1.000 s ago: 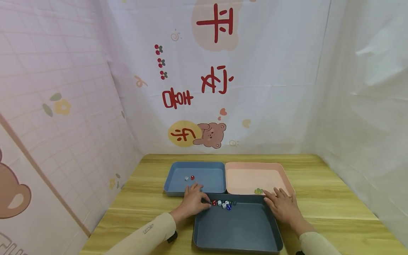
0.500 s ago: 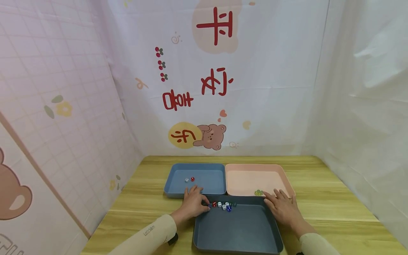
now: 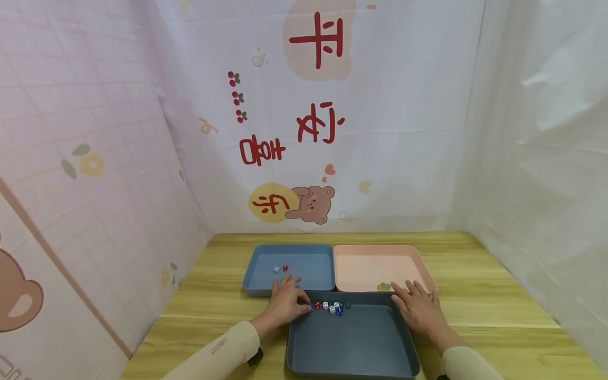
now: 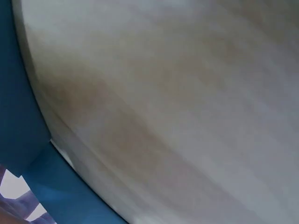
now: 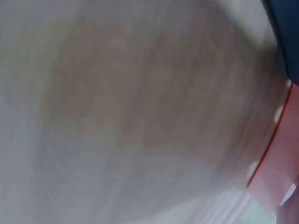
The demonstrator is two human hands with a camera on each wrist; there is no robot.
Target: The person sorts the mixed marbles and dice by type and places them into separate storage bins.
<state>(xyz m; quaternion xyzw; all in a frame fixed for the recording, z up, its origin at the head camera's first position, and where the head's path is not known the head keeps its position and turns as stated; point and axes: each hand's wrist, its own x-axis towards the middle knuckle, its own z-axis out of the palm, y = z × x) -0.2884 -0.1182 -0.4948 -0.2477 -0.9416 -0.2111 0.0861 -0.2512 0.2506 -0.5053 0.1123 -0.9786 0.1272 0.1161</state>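
Observation:
In the head view my left hand (image 3: 285,305) reaches over the dark tray's far left corner. Its thumb and index finger pinch a small blue die (image 3: 310,305), while the other fingers extend over the front rim of the blue tray (image 3: 313,270). Right beside that die, a red die (image 3: 317,305) and several white, blue and green dice lie along the far wall of the dark tray (image 3: 351,343). My right hand (image 3: 418,309) rests with spread fingers where the dark tray meets the pink tray (image 3: 370,261). Its fingertips are close to green and yellow translucent dice (image 3: 383,286).
A white die (image 3: 276,269) and another red die (image 3: 285,268) lie in the blue tray. All three trays stand together on a wood-grain table (image 3: 494,316). Printed cloth (image 3: 404,158) hangs behind and along both sides. Both wrist views mostly show blurred tabletop.
The blue die at my left fingertips shows more clearly than a second ago. Both hands stay nearly in place; the whole head view shifts slightly.

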